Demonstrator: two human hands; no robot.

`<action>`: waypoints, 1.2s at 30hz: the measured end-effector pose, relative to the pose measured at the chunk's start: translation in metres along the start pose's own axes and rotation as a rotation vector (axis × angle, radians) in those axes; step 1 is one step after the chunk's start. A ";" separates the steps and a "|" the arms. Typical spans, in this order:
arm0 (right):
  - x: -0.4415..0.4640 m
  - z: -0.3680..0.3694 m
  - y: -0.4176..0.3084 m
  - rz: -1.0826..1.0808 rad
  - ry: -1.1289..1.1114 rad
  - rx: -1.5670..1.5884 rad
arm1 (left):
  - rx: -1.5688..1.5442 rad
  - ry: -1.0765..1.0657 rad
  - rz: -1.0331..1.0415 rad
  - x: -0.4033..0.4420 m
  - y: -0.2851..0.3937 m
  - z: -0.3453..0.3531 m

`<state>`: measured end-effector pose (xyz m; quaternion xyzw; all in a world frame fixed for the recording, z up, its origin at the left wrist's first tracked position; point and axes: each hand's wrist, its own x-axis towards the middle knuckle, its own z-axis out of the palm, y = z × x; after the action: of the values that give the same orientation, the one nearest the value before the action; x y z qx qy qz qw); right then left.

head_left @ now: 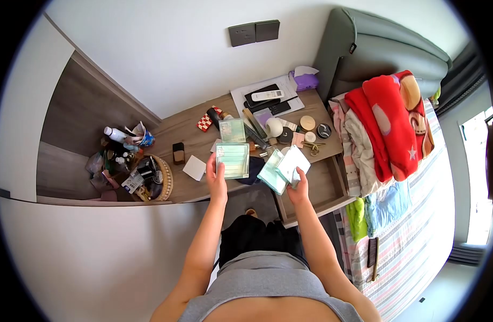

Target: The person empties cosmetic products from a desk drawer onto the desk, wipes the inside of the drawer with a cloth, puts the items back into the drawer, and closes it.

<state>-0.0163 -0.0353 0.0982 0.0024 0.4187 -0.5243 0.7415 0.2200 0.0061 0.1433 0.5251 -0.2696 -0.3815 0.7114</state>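
Note:
My left hand (217,180) grips a clear, pale green divided box (233,160) by its left edge. Just behind that box, another pale green clear box (232,130) shows over the desk. In my right hand (298,189) are a white square piece (293,163) and a clear green-tinted case (272,173), the two overlapping. Both hands are held above the desk's front edge, apart from each other. Beyond them, the desk (188,140) bears a white roll (273,127), round jars (307,123) and small cosmetic items.
An open drawer (316,189) juts out below the desk at right. A wicker basket (167,180) of small items stands at left. Remote control (268,95) and papers lie at the back. Folded red blanket (386,129) and clothes rest on the bed (412,236).

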 end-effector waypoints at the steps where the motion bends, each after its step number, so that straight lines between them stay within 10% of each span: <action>1: 0.000 -0.006 -0.005 -0.005 -0.016 0.015 | 0.022 -0.039 0.006 -0.004 -0.001 0.005; 14: -0.023 -0.017 -0.045 0.016 -0.110 -0.087 | 0.326 -0.431 -0.073 -0.082 -0.053 0.087; 21: -0.016 -0.037 -0.057 0.239 -0.564 -0.404 | 0.105 -0.422 -0.223 -0.082 -0.082 0.080; 31: -0.011 -0.035 -0.013 0.161 -0.127 -0.339 | 1.096 0.177 0.215 0.096 -0.108 -0.004; 36: -0.015 -0.018 0.001 0.176 -0.059 -0.342 | 1.146 0.108 -0.146 0.173 -0.119 -0.013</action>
<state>-0.0280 -0.0150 0.0955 -0.1025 0.4780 -0.3786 0.7859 0.2966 -0.1489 0.0231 0.8624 -0.3595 -0.1952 0.2981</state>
